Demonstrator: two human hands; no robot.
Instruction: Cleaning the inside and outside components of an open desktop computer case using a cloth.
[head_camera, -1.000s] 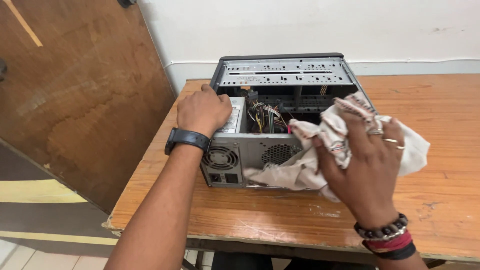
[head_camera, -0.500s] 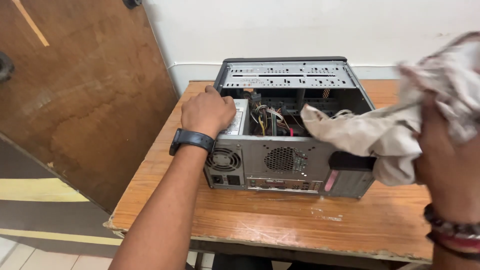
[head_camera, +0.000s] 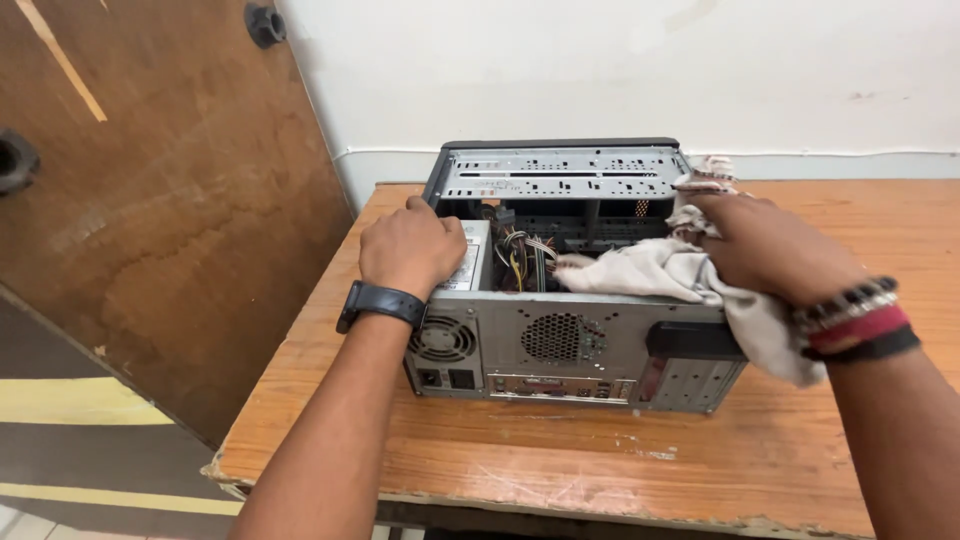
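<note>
One case (head_camera: 560, 340), one cloth (head_camera: 650, 272), two hands

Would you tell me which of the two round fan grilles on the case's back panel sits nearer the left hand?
The smaller corner grille, directly beneath the left hand, on the power supply; the larger mesh grille sits nearer the panel's middle.

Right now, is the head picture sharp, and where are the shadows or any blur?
Head view: even, soft light with no glare; the left hand on the computer case and the right hand pressing the cloth are sharp, with no motion blur; the inside of the case is dark with shadow; the wooden table and white wall show clearly.
</note>
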